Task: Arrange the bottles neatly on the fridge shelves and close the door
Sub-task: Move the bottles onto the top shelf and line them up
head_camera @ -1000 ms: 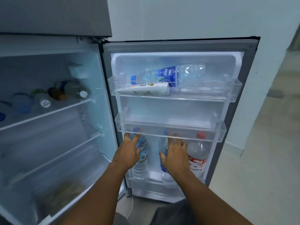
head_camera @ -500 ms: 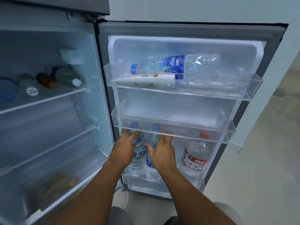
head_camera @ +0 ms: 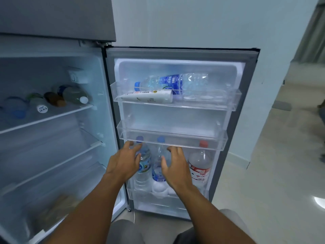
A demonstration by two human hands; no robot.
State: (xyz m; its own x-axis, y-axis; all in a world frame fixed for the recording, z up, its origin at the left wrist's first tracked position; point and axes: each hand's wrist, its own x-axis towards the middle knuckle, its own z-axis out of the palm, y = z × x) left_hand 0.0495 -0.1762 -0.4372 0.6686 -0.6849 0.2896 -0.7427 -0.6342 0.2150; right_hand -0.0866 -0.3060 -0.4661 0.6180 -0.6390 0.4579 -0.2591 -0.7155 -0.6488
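The left hand (head_camera: 124, 162) reaches into the bottom rack of the open fridge door (head_camera: 249, 120), its fingers loosely spread and curving around the left blue-capped bottle (head_camera: 145, 164); whether they actually press on it cannot be told. The right hand (head_camera: 175, 169) hovers just beside it in front of the middle blue-capped bottle (head_camera: 158, 171), fingers apart and relaxed, thumb pointing toward the bottle, with no clear grip on anything. Both bottles stand upright, side by side, in the bottom door rack (head_camera: 167, 196). To their right, a little apart in the same rack, a red-capped bottle (head_camera: 200, 166) with a red and white label stands upright. The middle door rack (head_camera: 172, 138) sits just above the bottle caps. In the top door rack (head_camera: 175, 103) a large blue-labelled water bottle (head_camera: 172, 83) lies on its side, cap to the left, with a white tube (head_camera: 147, 96) lying in front of it. Inside the fridge, on the upper shelf (head_camera: 52, 117), several more bottles (head_camera: 73, 95) lie on their sides, blurred.
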